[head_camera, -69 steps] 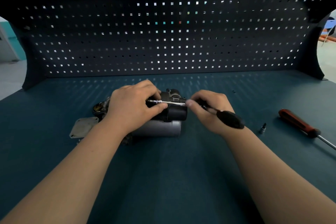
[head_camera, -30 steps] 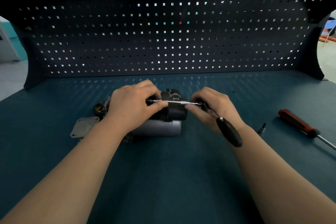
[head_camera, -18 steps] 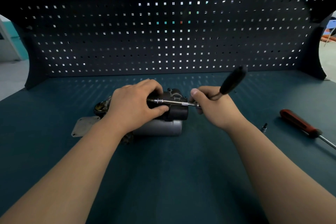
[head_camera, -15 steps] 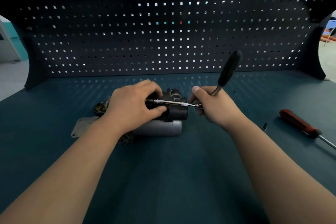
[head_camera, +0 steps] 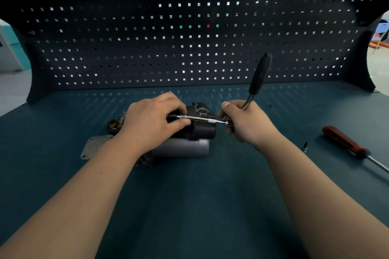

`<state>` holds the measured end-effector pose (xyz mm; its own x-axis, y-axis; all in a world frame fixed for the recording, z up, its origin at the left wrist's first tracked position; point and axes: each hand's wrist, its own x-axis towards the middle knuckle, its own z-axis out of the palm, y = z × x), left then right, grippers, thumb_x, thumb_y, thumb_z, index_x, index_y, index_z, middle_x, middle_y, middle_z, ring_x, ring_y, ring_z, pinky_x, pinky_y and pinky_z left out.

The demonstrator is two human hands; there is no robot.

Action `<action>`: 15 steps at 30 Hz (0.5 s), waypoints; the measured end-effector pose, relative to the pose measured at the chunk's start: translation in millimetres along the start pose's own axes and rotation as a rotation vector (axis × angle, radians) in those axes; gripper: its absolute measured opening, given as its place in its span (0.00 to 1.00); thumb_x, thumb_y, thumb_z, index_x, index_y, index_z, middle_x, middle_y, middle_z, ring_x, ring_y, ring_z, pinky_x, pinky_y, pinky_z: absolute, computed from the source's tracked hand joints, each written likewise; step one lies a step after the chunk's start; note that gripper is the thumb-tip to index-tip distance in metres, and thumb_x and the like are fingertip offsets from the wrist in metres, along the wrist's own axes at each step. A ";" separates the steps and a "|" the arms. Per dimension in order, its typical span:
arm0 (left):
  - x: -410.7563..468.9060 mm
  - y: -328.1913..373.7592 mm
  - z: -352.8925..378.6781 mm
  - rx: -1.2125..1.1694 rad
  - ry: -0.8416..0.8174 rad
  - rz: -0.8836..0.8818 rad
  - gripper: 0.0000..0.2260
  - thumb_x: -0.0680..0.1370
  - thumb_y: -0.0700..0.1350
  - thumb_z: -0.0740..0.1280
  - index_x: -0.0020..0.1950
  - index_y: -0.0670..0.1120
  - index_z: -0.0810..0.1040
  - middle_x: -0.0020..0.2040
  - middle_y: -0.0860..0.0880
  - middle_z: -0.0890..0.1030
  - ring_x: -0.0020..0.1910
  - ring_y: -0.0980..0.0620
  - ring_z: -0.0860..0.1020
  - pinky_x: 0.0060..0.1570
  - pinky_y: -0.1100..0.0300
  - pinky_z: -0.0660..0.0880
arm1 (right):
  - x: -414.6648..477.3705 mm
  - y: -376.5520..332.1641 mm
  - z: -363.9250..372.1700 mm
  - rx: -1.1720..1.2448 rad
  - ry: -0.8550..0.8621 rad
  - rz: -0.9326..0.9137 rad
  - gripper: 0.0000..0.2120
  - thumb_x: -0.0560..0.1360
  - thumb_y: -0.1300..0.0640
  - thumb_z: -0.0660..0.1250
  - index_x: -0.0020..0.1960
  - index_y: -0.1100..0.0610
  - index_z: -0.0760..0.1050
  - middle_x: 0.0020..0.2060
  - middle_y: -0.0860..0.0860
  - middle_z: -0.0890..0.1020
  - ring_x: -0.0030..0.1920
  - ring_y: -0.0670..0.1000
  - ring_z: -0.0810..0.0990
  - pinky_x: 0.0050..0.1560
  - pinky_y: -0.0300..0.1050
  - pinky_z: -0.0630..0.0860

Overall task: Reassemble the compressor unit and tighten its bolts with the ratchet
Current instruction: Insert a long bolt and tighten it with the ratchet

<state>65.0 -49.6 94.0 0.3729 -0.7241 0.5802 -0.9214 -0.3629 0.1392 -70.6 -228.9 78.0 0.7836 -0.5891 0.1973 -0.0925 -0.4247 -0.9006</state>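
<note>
The compressor unit (head_camera: 196, 132), dark castings over a silver cylinder, lies on the teal bench at centre. My left hand (head_camera: 153, 124) grips its top, thumb and fingers around the far end of a thin steel extension bar (head_camera: 202, 119) that runs level across the unit. My right hand (head_camera: 246, 124) grips the head of the ratchet (head_camera: 260, 75), whose black handle stands almost upright and leans away from me. The bolt under the bar's tip is hidden by my left fingers.
A flat grey cover plate (head_camera: 94, 146) and a round part (head_camera: 114, 125) lie left of the unit. A small socket bit (head_camera: 304, 147) and a red-handled screwdriver (head_camera: 345, 143) lie to the right. A dark pegboard (head_camera: 189, 38) closes the back.
The ratchet handle swung from pointing down toward me, up and over to nearly upright behind my right hand. My left hand and the unit stayed put.
</note>
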 end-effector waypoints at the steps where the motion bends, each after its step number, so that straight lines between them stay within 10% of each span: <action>1: -0.1 0.1 0.1 -0.004 0.004 -0.003 0.07 0.72 0.60 0.67 0.46 0.60 0.78 0.50 0.64 0.77 0.43 0.56 0.77 0.38 0.59 0.67 | -0.6 1.8 -0.1 -0.051 0.039 -0.057 0.16 0.78 0.47 0.58 0.36 0.48 0.78 0.24 0.52 0.77 0.22 0.45 0.69 0.25 0.39 0.67; 9: 0.0 0.2 0.7 -0.030 0.017 0.002 0.05 0.72 0.58 0.69 0.46 0.60 0.78 0.49 0.63 0.78 0.43 0.56 0.78 0.39 0.58 0.69 | -10.8 13.4 -6.7 -0.451 0.122 -0.595 0.08 0.75 0.52 0.62 0.46 0.54 0.78 0.35 0.39 0.75 0.37 0.43 0.74 0.39 0.41 0.71; 15: -0.2 0.1 -0.2 -0.021 0.028 0.001 0.06 0.72 0.59 0.68 0.47 0.60 0.78 0.49 0.64 0.77 0.43 0.56 0.77 0.39 0.58 0.65 | -14.8 15.2 0.6 -0.460 0.269 -0.780 0.06 0.74 0.61 0.67 0.45 0.63 0.80 0.37 0.52 0.81 0.35 0.52 0.77 0.37 0.43 0.72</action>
<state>64.8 -49.4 94.0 0.3688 -0.7076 0.6027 -0.9240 -0.3495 0.1552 -83.2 -226.3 61.2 0.5640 -0.1391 0.8140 0.1200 -0.9615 -0.2474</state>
